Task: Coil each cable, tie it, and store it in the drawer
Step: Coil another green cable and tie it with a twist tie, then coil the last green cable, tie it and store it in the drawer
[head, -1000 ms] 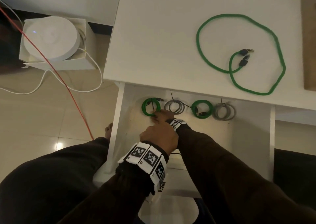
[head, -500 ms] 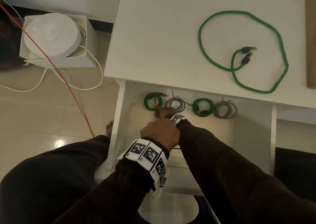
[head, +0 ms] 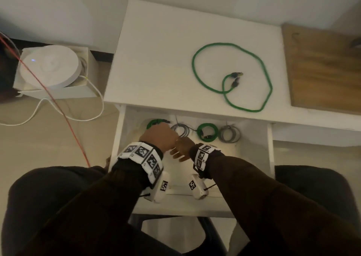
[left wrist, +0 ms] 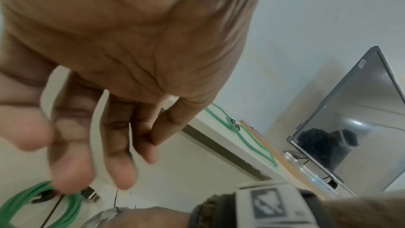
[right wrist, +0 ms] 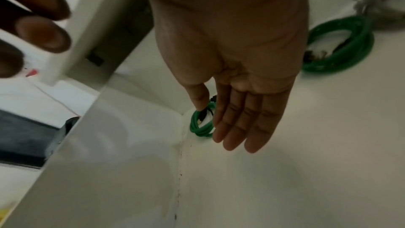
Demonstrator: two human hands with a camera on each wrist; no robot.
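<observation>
Now I set a tied green coil (head: 156, 123) in the drawer (head: 270, 148); left hand (head: 159, 138) and right hand (head: 180, 148) spread, holding nothing. Next: the loose green cable (head: 232, 75) on the surface (head: 156, 60) needs coiling.

Round white device (head: 49, 67) with a small blue light sits in an open white box (head: 86, 91) on the tiled floor (head: 48, 138), left of the white surface (head: 156, 60). A white cord (head: 93, 117) loops from the box across the floor. A thin red wire (head: 64, 117) runs diagonally over the device and down the floor. Wooden board (head: 322, 70) lies at the right, just beside the surface. In the left wrist view, a dark monitor (left wrist: 355, 119) stands on a stand against the pale wall (left wrist: 306, 15), tilted in frame, past the board's far end.
</observation>
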